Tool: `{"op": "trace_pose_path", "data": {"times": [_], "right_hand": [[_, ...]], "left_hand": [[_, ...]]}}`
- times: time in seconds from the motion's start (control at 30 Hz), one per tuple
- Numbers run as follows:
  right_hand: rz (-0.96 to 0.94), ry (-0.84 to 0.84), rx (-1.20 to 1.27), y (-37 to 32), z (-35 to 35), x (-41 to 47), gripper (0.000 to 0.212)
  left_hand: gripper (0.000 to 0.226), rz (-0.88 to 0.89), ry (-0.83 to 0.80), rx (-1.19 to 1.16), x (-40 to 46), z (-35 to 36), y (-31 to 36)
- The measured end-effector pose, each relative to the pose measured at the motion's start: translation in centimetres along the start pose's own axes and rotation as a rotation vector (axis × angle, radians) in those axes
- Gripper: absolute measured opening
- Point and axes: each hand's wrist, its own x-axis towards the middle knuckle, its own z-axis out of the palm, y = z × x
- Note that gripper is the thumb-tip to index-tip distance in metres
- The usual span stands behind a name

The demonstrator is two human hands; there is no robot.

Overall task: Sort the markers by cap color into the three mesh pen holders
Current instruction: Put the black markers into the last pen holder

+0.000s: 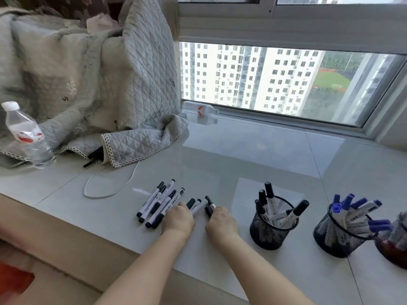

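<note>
Several black-capped white markers (158,203) lie loose on the pale sill. My left hand (178,220) lies over the right end of that pile, fingers curled onto a marker (195,205). My right hand (221,221) sits beside it, fingers curled round a black-capped marker (210,205). To the right stand three black mesh holders: one with black-capped markers (273,227), one with blue-capped markers (339,232), and one at the frame edge (394,245) showing red inside.
A water bottle (26,137) stands at the left. A quilted blanket (92,89) is heaped behind, with a white cable (105,190) looping out. Another bottle (201,110) lies by the window. The sill's front edge runs below my arms.
</note>
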Motion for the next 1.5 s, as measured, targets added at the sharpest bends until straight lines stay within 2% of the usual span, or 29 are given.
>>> {"op": "trace_pose_path", "data": {"times": [0.2,0.27,0.33,0.5,0.77,0.93,1.07,1.23,1.4,1.5], "right_hand": [[0.054,-0.039,0.021,2.0,-1.5,-2.5,0.034],[0.034,-0.026,0.024,2.9,-1.9,-3.7,0.022],[0.023,0.055,0.072,3.6,-2.2,-5.3,0.007],[-0.009,0.237,0.410,4.3,-3.9,-8.1,0.015],[-0.185,0.501,0.846,5.4,-11.9,-9.6,0.021],[-0.189,0.617,1.135,8.1,-16.4,-9.1,0.020],[-0.201,0.605,1.293,9.8,-18.1,-8.2,0.027],[-0.214,0.599,1.296,10.8,-16.8,-6.9,0.036],[-0.166,0.532,1.287,11.2,-14.2,-5.8,0.030],[-0.140,0.468,1.251,11.2,-12.6,-5.3,0.012]], "left_hand": [[0.023,0.020,-0.009,-0.070,-2.6,-0.4,0.0],[0.026,0.009,-0.036,-0.144,-3.7,-0.8,0.4],[0.022,0.009,-0.047,-0.252,-4.8,-1.2,1.0],[0.010,0.086,0.079,-0.462,-7.0,-2.8,3.2],[0.031,0.212,0.244,-0.659,-9.2,-5.5,8.0],[0.027,0.321,0.298,-0.844,-9.7,-7.0,11.0],[0.010,0.312,0.344,-1.070,-9.3,-7.8,13.1],[0.014,0.319,0.347,-1.285,-8.9,-7.7,15.2],[0.016,0.260,0.320,-1.354,-8.8,-5.9,17.0],[0.018,0.227,0.310,-1.344,-8.9,-4.3,17.4]]}}
